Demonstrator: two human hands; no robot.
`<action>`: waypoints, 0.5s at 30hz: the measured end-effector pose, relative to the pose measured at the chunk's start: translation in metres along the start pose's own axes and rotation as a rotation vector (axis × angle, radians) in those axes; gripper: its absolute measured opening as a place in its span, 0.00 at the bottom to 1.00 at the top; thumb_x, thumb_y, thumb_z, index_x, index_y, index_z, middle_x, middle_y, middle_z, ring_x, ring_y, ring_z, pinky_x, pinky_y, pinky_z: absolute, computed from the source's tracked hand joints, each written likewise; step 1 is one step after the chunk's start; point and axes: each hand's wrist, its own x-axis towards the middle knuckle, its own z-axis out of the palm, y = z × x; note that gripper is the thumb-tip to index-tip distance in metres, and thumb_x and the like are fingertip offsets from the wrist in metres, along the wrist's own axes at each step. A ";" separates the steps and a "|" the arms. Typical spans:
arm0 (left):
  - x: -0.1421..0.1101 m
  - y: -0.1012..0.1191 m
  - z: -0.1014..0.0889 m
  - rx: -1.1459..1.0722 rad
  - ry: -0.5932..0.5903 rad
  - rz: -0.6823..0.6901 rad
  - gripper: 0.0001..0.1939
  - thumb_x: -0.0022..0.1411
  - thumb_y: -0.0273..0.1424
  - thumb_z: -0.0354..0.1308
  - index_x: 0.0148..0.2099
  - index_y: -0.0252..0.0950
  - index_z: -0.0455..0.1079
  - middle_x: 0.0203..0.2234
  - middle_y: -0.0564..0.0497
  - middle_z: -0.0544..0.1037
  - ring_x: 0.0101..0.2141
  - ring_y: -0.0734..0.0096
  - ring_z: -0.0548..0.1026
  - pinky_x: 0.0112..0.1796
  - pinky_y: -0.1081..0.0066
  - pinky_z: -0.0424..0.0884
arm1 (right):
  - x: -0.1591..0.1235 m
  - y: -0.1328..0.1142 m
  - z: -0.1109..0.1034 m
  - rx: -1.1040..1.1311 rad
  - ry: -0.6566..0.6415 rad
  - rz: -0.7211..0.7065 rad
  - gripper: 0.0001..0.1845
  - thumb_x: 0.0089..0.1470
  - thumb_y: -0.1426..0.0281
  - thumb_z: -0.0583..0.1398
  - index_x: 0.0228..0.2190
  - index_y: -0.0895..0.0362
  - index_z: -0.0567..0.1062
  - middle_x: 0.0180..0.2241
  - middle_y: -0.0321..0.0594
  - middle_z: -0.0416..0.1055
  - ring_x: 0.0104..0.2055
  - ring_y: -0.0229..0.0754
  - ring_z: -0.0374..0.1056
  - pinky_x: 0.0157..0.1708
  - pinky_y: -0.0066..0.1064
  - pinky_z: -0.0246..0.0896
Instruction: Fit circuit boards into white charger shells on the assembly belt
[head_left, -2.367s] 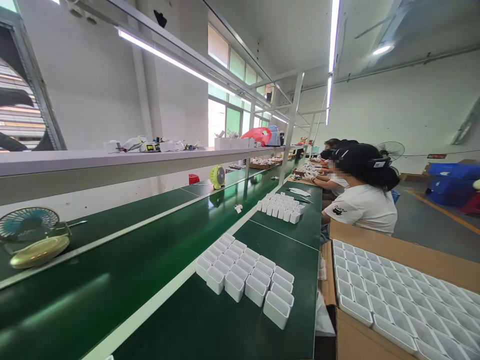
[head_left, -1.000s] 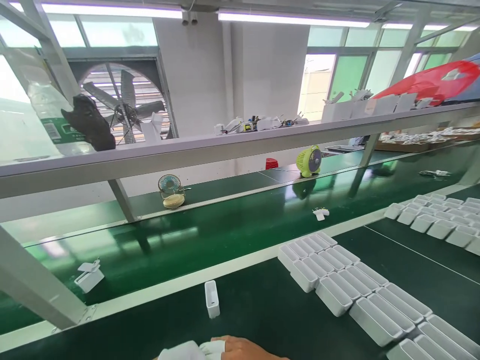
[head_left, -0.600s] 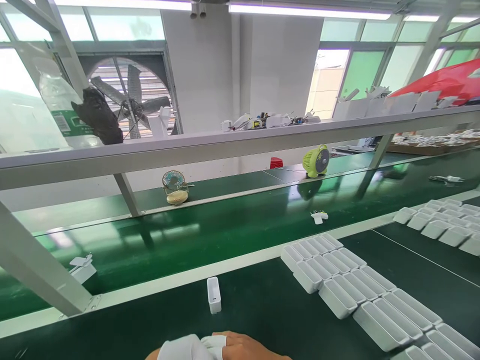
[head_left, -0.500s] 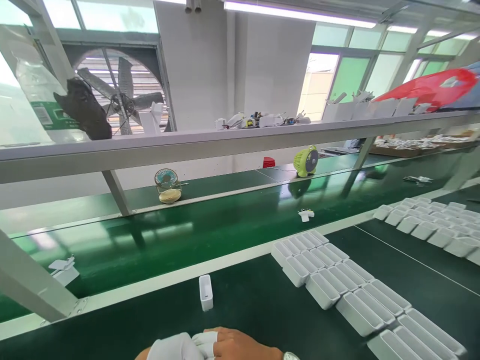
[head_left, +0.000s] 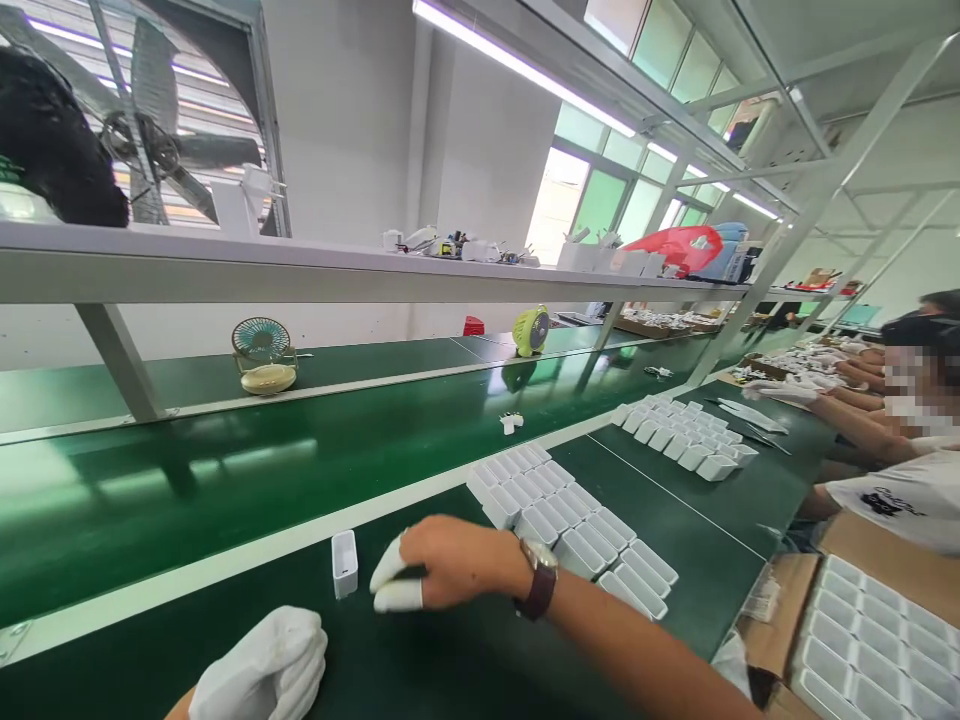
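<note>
A small white plastic case (head_left: 345, 563) stands alone on the green bench top near the white strip. My right hand (head_left: 442, 560), bare with white finger cots and a wristwatch, hovers just right of it. The cot-covered fingertips point at the case, slightly apart, with nothing between them and a small gap to the case. My left hand (head_left: 259, 670), in a white glove, rests low at the near edge with its fingers curled under; nothing shows in it.
A block of several open white cases (head_left: 562, 510) lies right of my hand, and another block (head_left: 686, 440) lies farther along. The green conveyor belt (head_left: 225, 470) runs behind, with two small fans and an overhead shelf (head_left: 300, 270). A carton of white trays (head_left: 870, 630) and seated co-workers (head_left: 900, 470) are on the right.
The view has swung right and down. My hands, joined at the near edge before, have parted: the right has reached forward up to the lone case and the left has stayed low.
</note>
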 end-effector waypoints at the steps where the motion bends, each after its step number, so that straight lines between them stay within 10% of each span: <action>1: 0.000 -0.002 -0.002 0.001 -0.019 -0.001 0.30 0.64 0.53 0.56 0.21 0.39 0.53 0.08 0.57 0.57 0.09 0.80 0.55 0.14 0.75 0.52 | 0.001 0.014 -0.018 -0.045 0.034 0.110 0.11 0.59 0.59 0.63 0.41 0.49 0.81 0.41 0.30 0.80 0.43 0.39 0.75 0.45 0.25 0.64; 8: 0.001 -0.004 -0.003 0.023 -0.040 -0.031 0.29 0.66 0.51 0.55 0.21 0.38 0.56 0.10 0.53 0.65 0.11 0.77 0.62 0.16 0.75 0.51 | -0.007 0.164 -0.099 -0.209 0.236 0.777 0.17 0.63 0.64 0.60 0.49 0.61 0.74 0.50 0.52 0.74 0.52 0.49 0.70 0.54 0.40 0.64; 15: 0.002 0.009 0.011 0.106 0.048 -0.118 0.29 0.64 0.52 0.57 0.20 0.37 0.60 0.11 0.52 0.66 0.14 0.77 0.60 0.21 0.72 0.53 | -0.025 0.250 -0.098 -0.194 0.173 1.185 0.18 0.64 0.58 0.59 0.42 0.61 0.75 0.42 0.41 0.74 0.41 0.44 0.72 0.42 0.39 0.72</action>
